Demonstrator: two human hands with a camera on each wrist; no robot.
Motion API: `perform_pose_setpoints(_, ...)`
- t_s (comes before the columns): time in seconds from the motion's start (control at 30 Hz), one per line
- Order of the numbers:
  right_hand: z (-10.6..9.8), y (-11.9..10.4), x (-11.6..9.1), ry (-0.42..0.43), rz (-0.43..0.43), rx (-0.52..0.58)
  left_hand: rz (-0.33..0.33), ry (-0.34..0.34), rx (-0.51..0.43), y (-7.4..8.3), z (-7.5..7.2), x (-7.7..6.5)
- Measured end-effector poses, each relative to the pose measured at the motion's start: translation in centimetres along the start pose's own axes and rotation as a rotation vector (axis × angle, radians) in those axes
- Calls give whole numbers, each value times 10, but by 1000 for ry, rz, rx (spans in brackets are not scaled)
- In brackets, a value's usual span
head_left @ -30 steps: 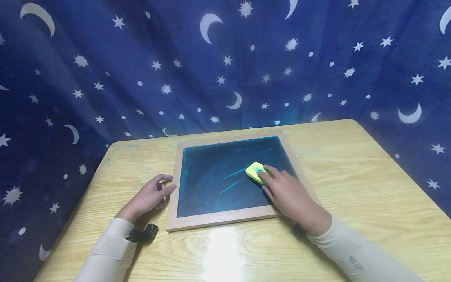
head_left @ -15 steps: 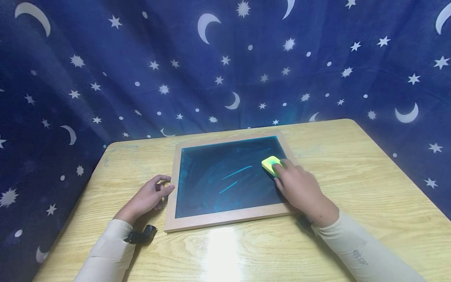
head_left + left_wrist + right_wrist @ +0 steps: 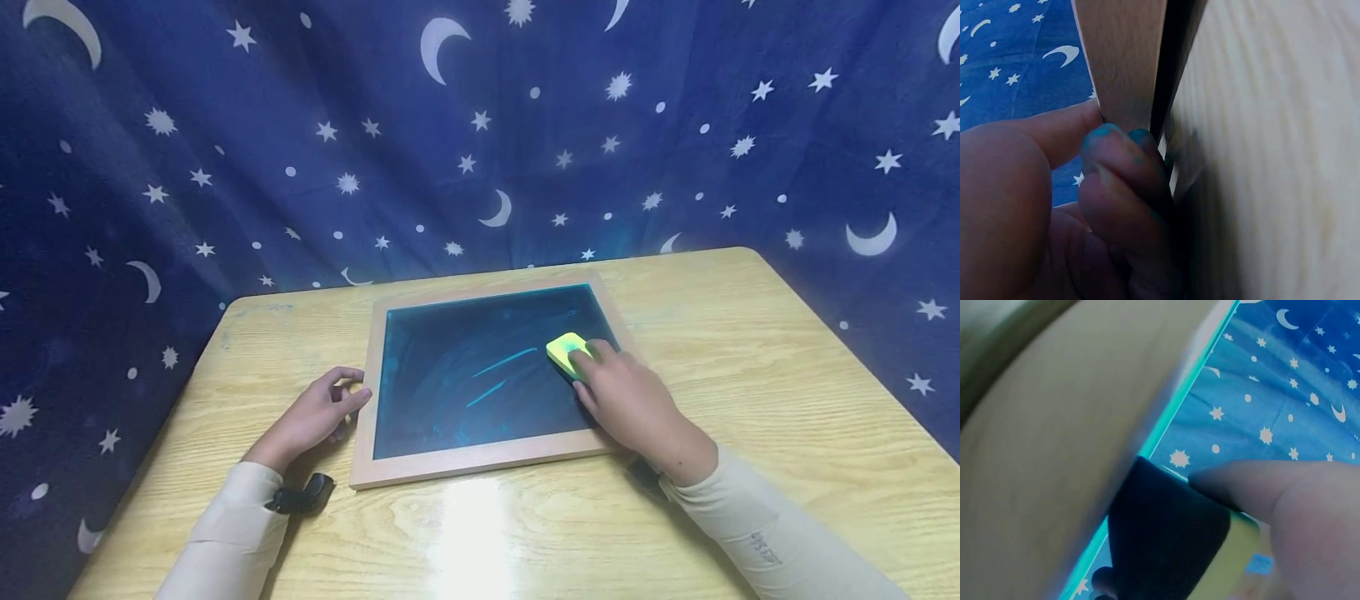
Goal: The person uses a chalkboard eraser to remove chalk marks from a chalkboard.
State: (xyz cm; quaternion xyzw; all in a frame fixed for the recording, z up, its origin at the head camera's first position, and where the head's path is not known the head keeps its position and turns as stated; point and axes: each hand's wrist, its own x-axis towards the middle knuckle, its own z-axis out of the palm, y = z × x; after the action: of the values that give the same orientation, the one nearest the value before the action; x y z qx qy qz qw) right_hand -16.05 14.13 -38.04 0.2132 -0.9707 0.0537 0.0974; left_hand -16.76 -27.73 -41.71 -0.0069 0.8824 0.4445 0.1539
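Note:
A wood-framed chalkboard [image 3: 427,350] lies on the table with two slanted cyan chalk lines [image 3: 504,362] near its middle. My right hand [image 3: 622,396] holds a yellow chalkboard eraser [image 3: 566,346] on the board's right half, just right of the upper line. The right wrist view shows the eraser's dark felt side [image 3: 1166,531] beside the wooden frame. At the board's left edge, my left hand [image 3: 318,417] grips the frame [image 3: 1125,56] between thumb and curled fingers. Blue-green chalk dust marks its fingertips [image 3: 1107,134].
The light wooden table [image 3: 787,375] carries the board, with faint blue smudges near its far left corner. A dark blue curtain [image 3: 375,100] with moons and stars hangs behind and along both sides. A black wrist camera [image 3: 303,494] sits on the left sleeve.
The eraser in my right hand has moved right, then slightly back left, uncovering the end of the upper chalk line. My left hand has stayed at the frame.

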Motion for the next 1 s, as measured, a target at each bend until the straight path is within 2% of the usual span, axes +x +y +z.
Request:
perform_pose_setpoints(0.17,4,-4,3,22,-43,9,1,3,7,1,-1,3)
perform_pose_setpoints(0.63,13,-23,4,13,-167,74,1,-6,8,-1,-1,2)
perform_pose_setpoints(1.0,12,-44,-5,25,-275,114,-4,-12,1,-1,0,1)
